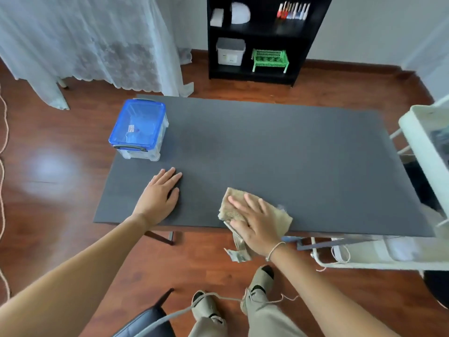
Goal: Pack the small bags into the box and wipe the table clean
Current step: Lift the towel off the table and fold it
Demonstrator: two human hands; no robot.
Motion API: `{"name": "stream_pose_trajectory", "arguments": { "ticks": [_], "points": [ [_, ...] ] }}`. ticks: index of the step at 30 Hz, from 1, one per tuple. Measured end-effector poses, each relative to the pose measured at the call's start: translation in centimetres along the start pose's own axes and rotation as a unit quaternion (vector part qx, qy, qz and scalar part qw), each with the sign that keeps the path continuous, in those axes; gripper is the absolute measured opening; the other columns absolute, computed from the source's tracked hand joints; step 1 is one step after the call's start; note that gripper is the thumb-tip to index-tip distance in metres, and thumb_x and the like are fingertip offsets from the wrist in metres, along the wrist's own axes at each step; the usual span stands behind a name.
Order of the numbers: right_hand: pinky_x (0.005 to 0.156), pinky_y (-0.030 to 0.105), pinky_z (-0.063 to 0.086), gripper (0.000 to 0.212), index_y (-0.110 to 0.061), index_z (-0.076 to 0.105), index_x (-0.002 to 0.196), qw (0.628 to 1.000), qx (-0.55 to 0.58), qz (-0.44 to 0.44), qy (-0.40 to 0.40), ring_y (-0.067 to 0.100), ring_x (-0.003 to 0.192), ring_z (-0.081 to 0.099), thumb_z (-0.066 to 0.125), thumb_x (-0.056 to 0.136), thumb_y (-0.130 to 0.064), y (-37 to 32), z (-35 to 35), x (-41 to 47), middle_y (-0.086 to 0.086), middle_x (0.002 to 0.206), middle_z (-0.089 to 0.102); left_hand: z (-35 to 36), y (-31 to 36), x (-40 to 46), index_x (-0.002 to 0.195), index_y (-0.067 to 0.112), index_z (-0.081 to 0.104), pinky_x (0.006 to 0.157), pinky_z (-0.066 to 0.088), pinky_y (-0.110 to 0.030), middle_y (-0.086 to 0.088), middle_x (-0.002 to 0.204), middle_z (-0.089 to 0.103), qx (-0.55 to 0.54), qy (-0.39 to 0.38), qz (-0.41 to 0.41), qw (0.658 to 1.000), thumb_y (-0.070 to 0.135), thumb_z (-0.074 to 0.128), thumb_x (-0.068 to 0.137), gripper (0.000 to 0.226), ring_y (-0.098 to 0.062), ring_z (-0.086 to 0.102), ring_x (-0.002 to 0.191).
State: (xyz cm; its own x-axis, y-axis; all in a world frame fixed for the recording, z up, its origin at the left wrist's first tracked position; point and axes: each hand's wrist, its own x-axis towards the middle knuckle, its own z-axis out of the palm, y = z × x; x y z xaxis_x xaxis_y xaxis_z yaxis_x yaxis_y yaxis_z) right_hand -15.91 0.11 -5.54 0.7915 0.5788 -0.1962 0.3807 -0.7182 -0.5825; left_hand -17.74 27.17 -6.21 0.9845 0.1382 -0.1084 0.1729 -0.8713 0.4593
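One beige cloth [255,210], crumpled, overhanging table [267,147]

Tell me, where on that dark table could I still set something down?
Nearly everywhere: the table is bare from the lidded box rightward to its far and right edges. Only the near edge is busy, with the left hand flat and the right hand pressing the cloth.

One head cam, mine, wide-angle, looking forward and steeply down over the dark table [267,147], standing close at its near edge; my feet and the far black shelf [257,76] both fit.
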Motion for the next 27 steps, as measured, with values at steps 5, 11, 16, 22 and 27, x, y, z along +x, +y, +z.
{"name": "stream_pose_trajectory", "arguments": {
  "ticks": [5,11,16,22,27],
  "points": [
    [0.074,0.034,0.036,0.025,-0.025,0.049,0.059,0.895,0.410,0.107,-0.142,0.007,0.068,0.050,0.044,0.075,-0.044,-6.6,-2.4,-0.6,-0.010,0.066,0.053,-2.9,1.4,-1.0,0.123,0.021,0.057,0.099,0.039,-0.022,0.001,0.134,0.055,-0.103,-0.003,-0.024,0.994,0.010,0.042,0.090,0.038,-0.016,0.051,0.120],
    [0.055,0.021,0.047,0.027,-0.023,0.065,0.061,0.772,0.623,0.105,-0.070,0.008,0.054,0.056,0.050,0.079,-0.036,-8.1,-9.6,0.5,-0.007,0.056,0.061,-8.3,7.2,-0.9,0.097,0.026,0.070,0.090,0.049,-0.032,-0.005,0.105,0.071,-0.441,-0.130,-0.075,0.885,0.024,0.047,0.076,0.032,-0.019,0.063,0.094],
    [0.057,0.026,0.052,0.026,-0.017,0.069,0.066,0.735,0.676,0.043,-0.004,0.015,0.057,0.063,0.052,0.078,-0.033,-9.0,-16.4,2.0,0.001,0.061,0.066,-11.9,11.4,0.4,0.112,0.028,0.064,0.088,0.052,-0.034,0.000,0.106,0.068,-0.524,-0.152,-0.023,0.837,0.044,0.046,0.081,0.039,-0.015,0.063,0.095],
    [0.073,0.035,0.051,0.029,-0.009,0.069,0.092,0.738,0.671,-0.071,-0.022,0.020,0.073,0.065,0.053,0.073,-0.023,-9.6,-22.2,2.7,0.009,0.081,0.068,-15.1,16.6,2.2,0.119,0.034,0.058,0.090,0.050,-0.030,0.008,0.119,0.065,-0.512,-0.148,0.043,0.845,0.039,0.062,0.078,0.042,-0.011,0.060,0.109],
    [0.072,0.038,0.046,0.036,-0.014,0.064,0.109,0.769,0.635,-0.054,-0.053,0.020,0.077,0.058,0.035,0.087,-0.018,-8.0,-23.5,2.9,0.007,0.086,0.062,-15.5,19.1,3.3,0.113,0.024,0.064,0.077,0.054,-0.023,0.005,0.096,0.069,-0.595,-0.177,0.059,0.782,0.026,0.063,0.081,0.032,-0.009,0.063,0.084]
  ]
}}
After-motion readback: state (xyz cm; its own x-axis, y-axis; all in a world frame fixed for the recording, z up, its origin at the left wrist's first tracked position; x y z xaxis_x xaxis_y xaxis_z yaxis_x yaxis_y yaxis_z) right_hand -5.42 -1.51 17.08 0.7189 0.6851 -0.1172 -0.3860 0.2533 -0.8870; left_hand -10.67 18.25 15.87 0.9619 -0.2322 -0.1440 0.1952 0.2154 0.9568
